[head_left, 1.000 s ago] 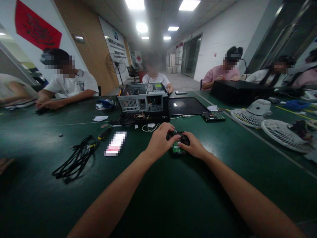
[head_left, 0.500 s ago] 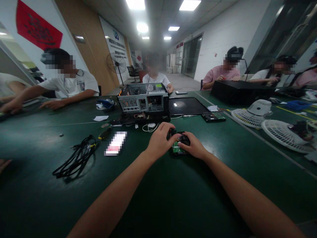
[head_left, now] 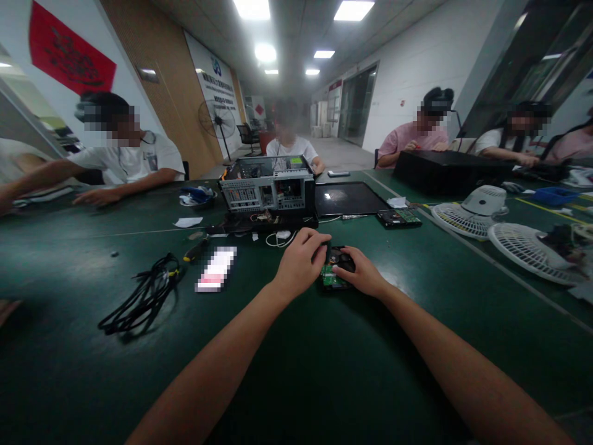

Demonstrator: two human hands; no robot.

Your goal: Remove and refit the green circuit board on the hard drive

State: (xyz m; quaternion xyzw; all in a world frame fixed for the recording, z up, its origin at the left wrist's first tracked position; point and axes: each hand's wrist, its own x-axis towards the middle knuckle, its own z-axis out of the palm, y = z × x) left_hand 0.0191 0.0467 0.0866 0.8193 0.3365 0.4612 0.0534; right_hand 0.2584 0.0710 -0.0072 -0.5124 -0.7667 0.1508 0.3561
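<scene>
A small hard drive [head_left: 334, 273] with a green circuit board lies on the green table [head_left: 296, 371] in front of me. My left hand [head_left: 301, 262] is curled over its left edge, fingers bent against the drive's top. My right hand [head_left: 364, 272] grips the drive's right side, with thumb and fingers pinched on its dark upper face. Both hands hide most of the drive.
An open computer case [head_left: 269, 188] stands behind the drive, with a black side panel [head_left: 348, 198] and a second drive [head_left: 399, 217] to its right. A black cable bundle [head_left: 141, 296] lies left. Fan grilles [head_left: 528, 250] lie right. Several people sit around the table.
My left hand has shifted slightly, its fingers sliding further over the drive's top left corner. The right hand stays in place. A person at the left has moved an arm.
</scene>
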